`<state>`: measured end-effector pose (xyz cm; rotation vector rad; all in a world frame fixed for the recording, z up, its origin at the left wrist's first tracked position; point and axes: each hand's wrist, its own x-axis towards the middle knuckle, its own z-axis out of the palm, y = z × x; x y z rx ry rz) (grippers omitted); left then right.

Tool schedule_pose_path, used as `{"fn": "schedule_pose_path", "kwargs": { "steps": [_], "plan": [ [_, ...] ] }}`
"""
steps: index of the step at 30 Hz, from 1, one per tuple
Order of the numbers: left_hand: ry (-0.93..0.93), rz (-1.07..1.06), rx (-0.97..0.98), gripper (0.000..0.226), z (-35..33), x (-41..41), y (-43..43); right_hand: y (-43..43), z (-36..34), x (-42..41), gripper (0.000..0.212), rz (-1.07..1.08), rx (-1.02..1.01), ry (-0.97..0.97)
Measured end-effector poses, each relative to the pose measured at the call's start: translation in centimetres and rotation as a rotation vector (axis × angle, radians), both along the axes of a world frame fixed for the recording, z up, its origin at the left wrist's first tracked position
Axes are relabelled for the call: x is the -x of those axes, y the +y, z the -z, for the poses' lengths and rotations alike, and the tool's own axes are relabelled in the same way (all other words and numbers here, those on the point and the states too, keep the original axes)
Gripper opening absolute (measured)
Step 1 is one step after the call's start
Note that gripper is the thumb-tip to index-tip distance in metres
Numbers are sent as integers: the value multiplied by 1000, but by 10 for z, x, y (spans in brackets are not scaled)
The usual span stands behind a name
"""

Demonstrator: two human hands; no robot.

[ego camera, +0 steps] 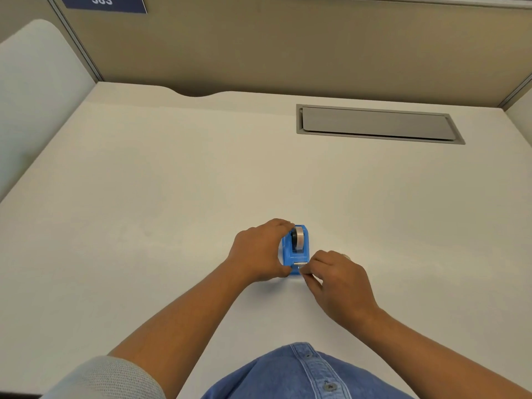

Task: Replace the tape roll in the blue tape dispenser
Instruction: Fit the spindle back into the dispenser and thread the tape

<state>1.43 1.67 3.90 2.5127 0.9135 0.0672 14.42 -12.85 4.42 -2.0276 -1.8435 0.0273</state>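
A small blue tape dispenser [296, 256] stands on the white desk [172, 197], its metal cutter facing me. A tape roll [298, 239] with a dark core sits upright in its cradle. My left hand [259, 251] wraps the dispenser's left side, fingers over the back and thumb at the front corner. My right hand [336, 280] is at the cutter end, thumb and forefinger pinched together right beside the blade; whether a tape end lies between them is too small to tell.
A grey cable hatch [377, 123] is set flush into the desk at the back right. Beige partition walls [259, 47] close off the back and sides. A curved cut-out [198, 93] notches the desk's rear edge.
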Motion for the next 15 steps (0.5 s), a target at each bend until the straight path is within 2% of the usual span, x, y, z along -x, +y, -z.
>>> {"fn": "schedule_pose_path", "kwargs": {
  "steps": [15],
  "plan": [
    [-17, -8, -5, 89, 2, 0, 0, 5, 24, -6, 11, -135, -110, -184]
  ]
}}
